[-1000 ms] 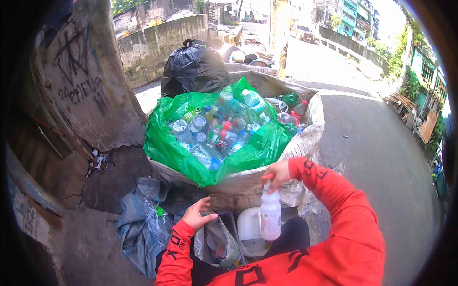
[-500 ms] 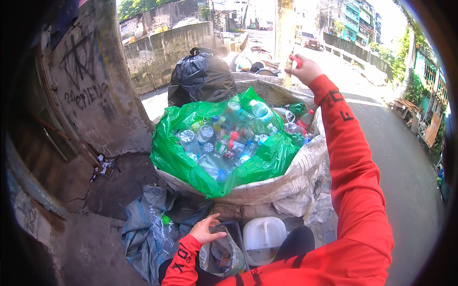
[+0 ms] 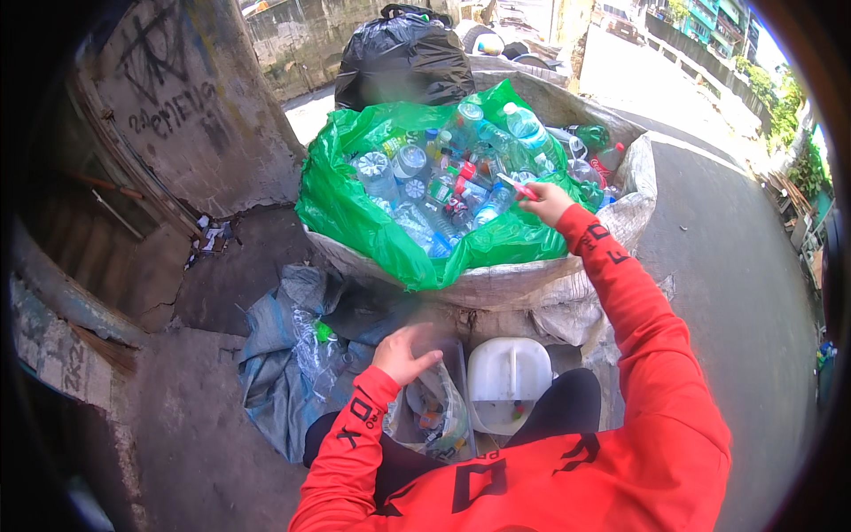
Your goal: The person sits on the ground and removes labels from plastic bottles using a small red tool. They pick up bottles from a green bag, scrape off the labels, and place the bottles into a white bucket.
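Observation:
My right hand (image 3: 551, 206) is closed on a small knife (image 3: 525, 190) with a pinkish-red handle. Its pale blade points left over several clear plastic bottles (image 3: 527, 129). These bottles fill an open green plastic bag (image 3: 355, 229), which sits in a large whitish woven sack (image 3: 612, 253). Low in front of me, my left hand (image 3: 404, 355) is empty, thumb and fingers apart and slightly blurred. It hovers above a small open bag (image 3: 454, 410) with little coloured pieces inside. Next to that bag stands a cut white plastic container (image 3: 508, 377).
A full black garbage bag (image 3: 403, 58) stands behind the green one. At left, a clear bottle with a green cap (image 3: 323, 332) lies on a grey-blue sack (image 3: 266, 341). A wall with graffiti (image 3: 177, 106) rises at left; a road (image 3: 718, 266) runs along the right.
My right hand has come down and nearer with the knife, from above the road to the green bag's right edge. The view has tilted down. My left hand stays over the small bag.

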